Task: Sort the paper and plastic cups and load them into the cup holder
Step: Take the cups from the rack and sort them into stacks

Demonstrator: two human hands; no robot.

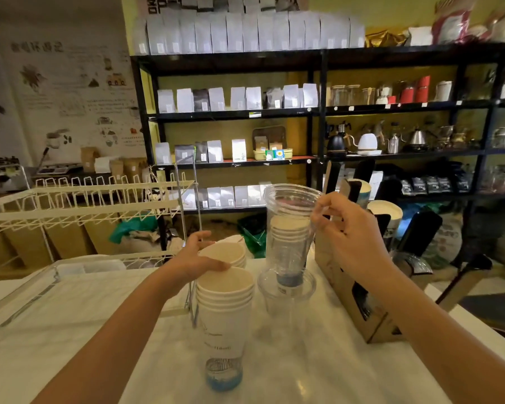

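A stack of white paper cups (224, 313) stands on the white table, with a clear plastic cup (224, 374) at its bottom. My left hand (195, 259) rests against the rim of the stack, fingers spread. A second paper cup stack (231, 252) sits just behind it. My right hand (347, 231) pinches the rim of a clear plastic cup stack (290, 228) lifted above another clear cup (286, 290); paper cups show inside the lifted stack. The brown cardboard cup holder (353, 298) stands at the right under my right forearm.
A white wire rack (82, 199) stands at the left, with a metal stand (187, 199) beside it. Black shelves (318, 112) with bags, kettles and jars fill the back. The table's right edge (461, 310) drops off to the floor.
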